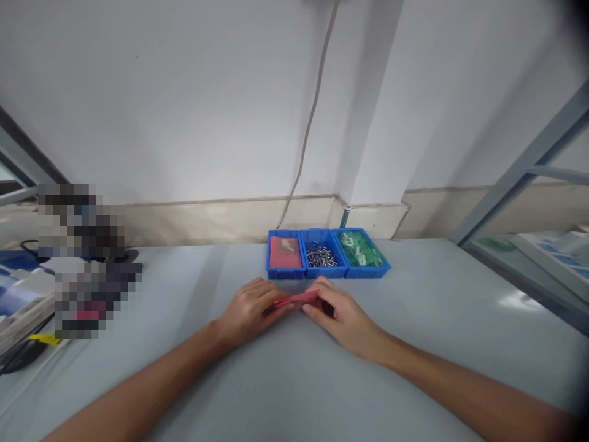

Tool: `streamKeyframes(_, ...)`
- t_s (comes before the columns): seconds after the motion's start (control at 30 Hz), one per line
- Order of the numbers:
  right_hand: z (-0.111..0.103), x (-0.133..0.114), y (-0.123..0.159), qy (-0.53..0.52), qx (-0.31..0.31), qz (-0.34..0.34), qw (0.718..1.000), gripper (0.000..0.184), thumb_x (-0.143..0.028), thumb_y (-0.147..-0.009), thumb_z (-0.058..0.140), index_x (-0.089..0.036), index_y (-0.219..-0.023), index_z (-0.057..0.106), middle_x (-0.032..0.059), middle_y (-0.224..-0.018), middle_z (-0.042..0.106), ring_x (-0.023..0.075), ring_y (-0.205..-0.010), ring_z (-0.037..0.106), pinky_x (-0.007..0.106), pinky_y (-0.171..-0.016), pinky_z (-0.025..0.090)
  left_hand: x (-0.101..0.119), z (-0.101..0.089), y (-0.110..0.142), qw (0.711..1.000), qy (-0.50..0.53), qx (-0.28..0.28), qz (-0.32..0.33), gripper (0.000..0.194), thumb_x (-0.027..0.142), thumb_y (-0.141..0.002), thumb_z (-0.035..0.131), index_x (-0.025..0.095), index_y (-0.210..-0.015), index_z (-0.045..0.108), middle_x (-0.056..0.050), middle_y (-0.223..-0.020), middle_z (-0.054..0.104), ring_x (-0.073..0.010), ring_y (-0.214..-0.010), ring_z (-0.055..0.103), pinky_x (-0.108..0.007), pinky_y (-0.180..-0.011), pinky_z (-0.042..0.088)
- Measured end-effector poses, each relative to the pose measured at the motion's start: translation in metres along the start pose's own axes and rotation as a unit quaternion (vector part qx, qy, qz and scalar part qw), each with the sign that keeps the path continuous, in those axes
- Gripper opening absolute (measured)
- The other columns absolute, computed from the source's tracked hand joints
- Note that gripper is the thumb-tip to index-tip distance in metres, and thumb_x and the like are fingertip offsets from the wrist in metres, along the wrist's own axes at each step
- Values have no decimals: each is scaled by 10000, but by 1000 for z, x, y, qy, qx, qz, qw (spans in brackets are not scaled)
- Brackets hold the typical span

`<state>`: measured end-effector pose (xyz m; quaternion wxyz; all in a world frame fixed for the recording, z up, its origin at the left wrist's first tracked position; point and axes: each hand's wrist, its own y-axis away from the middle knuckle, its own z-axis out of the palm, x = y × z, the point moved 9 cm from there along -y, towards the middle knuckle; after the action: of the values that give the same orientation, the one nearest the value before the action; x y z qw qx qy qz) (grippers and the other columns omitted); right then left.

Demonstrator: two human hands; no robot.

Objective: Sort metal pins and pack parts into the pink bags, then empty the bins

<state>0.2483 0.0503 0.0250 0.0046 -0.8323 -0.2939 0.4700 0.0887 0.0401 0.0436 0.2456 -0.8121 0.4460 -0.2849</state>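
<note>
Between my two hands is a small flat pink bag (pixel 297 298), seen nearly edge-on just above the table. My left hand (pixel 251 309) pinches its left end between thumb and fingers. At the other end, my right hand (pixel 340 313) is closed on it the same way. Whether anything lies inside the pink bag cannot be made out. Right behind my hands stand three joined blue bins. The left bin (pixel 285 273) holds similar pink bags (pixel 281 253), the middle bin (pixel 340 264) small metal pins (pixel 321 255), and the right bin (pixel 375 271) green bags with white pieces (pixel 361 248).
The grey table (pixel 257 393) reaches back to a white wall, where a cable (pixel 313 110) hangs down behind the bins. Blurred-out items, papers and a yellow tag (pixel 45 338) are at the left. A metal frame (pixel 519 166) slants along the right side.
</note>
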Motion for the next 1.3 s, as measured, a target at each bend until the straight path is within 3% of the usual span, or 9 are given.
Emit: streamKeyframes(1.3,-1,0,0,-2,7,4,1000,161,-334,-1078,589,-250,-1117,720,28,-963,575,195,-836,567,333,-740,475,-1,-2,0,1000,-6,5,-8,146,308,-1065,616,191,-1022,692,-33,-838,730,-174,-747,652,-314,-705,524)
